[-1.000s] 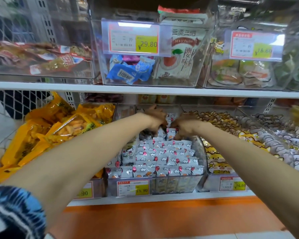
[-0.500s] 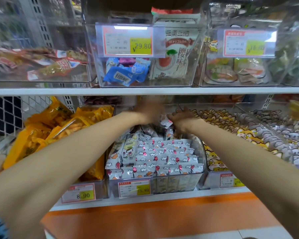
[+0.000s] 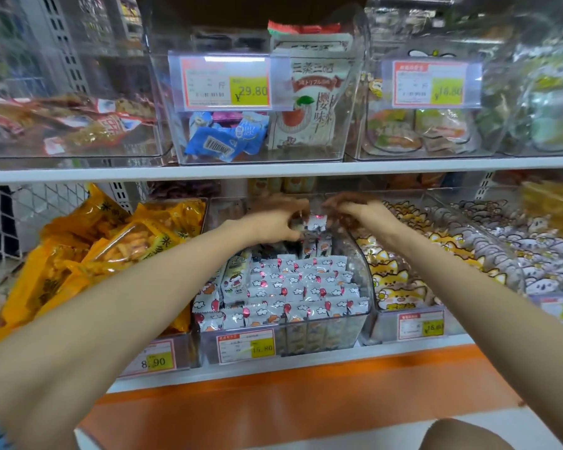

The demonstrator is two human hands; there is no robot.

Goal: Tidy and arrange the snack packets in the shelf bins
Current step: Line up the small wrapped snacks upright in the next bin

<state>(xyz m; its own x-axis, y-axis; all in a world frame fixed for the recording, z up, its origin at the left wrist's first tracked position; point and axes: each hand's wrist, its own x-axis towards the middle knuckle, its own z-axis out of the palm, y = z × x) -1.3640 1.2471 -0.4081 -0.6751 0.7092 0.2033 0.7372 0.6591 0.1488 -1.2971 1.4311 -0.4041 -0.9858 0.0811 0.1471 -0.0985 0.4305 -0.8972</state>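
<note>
An orange ledge (image 3: 306, 401) runs along the shelf front nearest me. Both my bare forearms reach over it into the middle clear bin (image 3: 366, 323). This bin holds white snack packets (image 3: 293, 287) in neat rows towards the front, standing more loosely at the back. At the back, my left hand (image 3: 270, 224) curls its fingers and thumb round a loose packet (image 3: 316, 222). My right hand (image 3: 359, 212) is just beside it with its fingers bent down. Blur hides whether it grips anything. Yellow bags (image 3: 88, 254) fill the bin to the left and cat-print packets (image 3: 394, 274) the bin to the right. Above, a white shelf (image 3: 273, 168) carries more clear bins.
</note>
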